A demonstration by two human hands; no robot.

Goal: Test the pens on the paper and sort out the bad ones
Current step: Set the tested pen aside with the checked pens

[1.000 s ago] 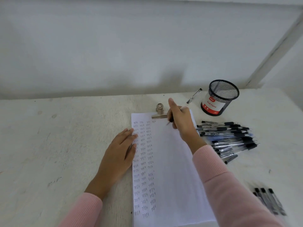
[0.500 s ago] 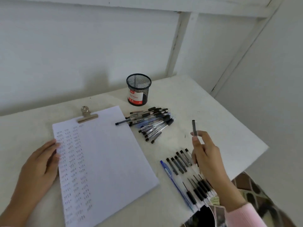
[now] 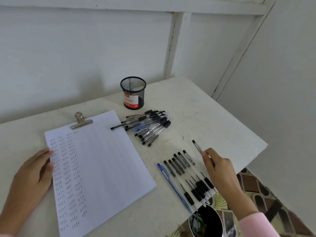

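Observation:
My right hand (image 3: 219, 170) pinches a clear pen with a black cap (image 3: 196, 146) low over the table, just right of a neat row of several pens (image 3: 186, 175) lying side by side. A blue pen (image 3: 172, 185) lies at the left of that row. My left hand (image 3: 32, 175) rests flat on the left edge of the paper (image 3: 106, 159), which bears three columns of handwritten test marks and is held by a metal clip (image 3: 81, 120). A loose pile of pens (image 3: 150, 127) lies right of the paper's top.
A black mesh pen cup (image 3: 133, 92) stands behind the pile, near the wall. The white table's right edge (image 3: 253, 156) runs close to my right hand; patterned floor shows below it. A dark round container (image 3: 207, 221) sits under the table's front corner.
My right hand left the paper's top carrying the pen, swung right and lowered it beside the sorted row. The view turned right. My left hand stayed on the paper.

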